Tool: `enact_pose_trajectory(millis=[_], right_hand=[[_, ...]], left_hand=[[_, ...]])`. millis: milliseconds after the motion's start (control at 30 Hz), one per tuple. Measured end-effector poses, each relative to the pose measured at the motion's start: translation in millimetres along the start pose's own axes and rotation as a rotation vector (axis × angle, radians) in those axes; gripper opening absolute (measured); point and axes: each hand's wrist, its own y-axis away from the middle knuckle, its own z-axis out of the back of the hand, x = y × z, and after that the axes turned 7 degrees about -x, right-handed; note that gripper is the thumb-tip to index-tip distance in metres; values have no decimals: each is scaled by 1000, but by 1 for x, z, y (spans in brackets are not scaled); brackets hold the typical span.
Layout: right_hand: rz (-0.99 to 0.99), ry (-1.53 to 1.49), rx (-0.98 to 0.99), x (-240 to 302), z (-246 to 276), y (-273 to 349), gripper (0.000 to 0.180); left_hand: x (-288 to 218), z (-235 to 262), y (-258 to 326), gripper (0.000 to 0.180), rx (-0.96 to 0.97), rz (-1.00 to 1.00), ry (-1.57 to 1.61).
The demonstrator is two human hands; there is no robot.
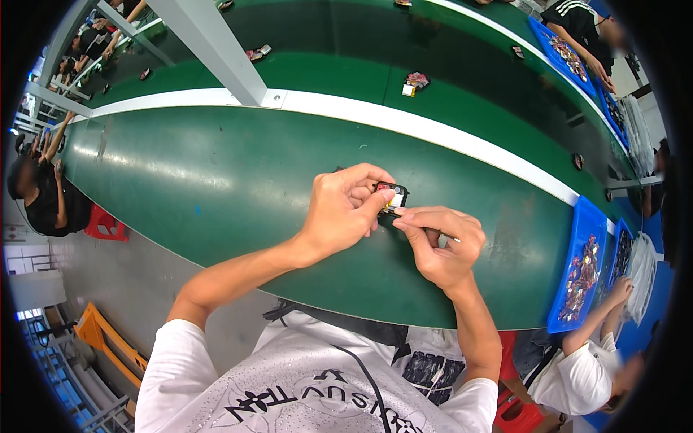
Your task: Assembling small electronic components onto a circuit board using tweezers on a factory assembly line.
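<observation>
- The left hand (339,213) grips a small black boxy part with a pale patch on top (392,197). The thumb and fingers curl round it, so most of the part is hidden.
- The right hand (442,245) is closed in a pinch just beside the part. Its fingertips press at the part's near edge.
- A thin pale stick-like thing (452,239) pokes out past the right hand's knuckles. It is too small to tell what it is.
- Both hands are over the long green desk (238,187). I cannot tell if the part rests on the desk or is held just above it.
- A white stripe (433,131) runs along the desk, beyond the hands.
- Past the stripe lies more green top with tiny parts (413,81) scattered on it. They are too small to make out.
- A grey metal post (216,50) slants up beyond the left hand.
- To the right of the right hand is a blue tray (582,216) full of small mixed parts, blurry at this size.
- Another person in a white shirt (585,372) sits by that tray, cut off at the picture's rim.
- More people sit far off to the left and far beyond the hands, faces not clear.
- Below the left arm is a grey floor (130,274) with an orange frame (108,343).
</observation>
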Motion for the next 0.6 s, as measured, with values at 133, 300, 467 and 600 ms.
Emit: enact_pose_trajectory(millis=[133,300,467,600], right_hand=[[8,-21,-49,-4,-1,-2,16],[-41,-12,-278,-6,6,-7,18],[-74,9,-266,-8,-4,-10,19],[-98,35,-265,-8,-3,-10,18]], left_hand=[[-16,9,-12,18,39,-15,-72],[-36,40,-115,18,-112,-215,-255],[-28,100,-200,21,-417,-199,-514],[-18,114,-219,29,-706,-601,-1436]])
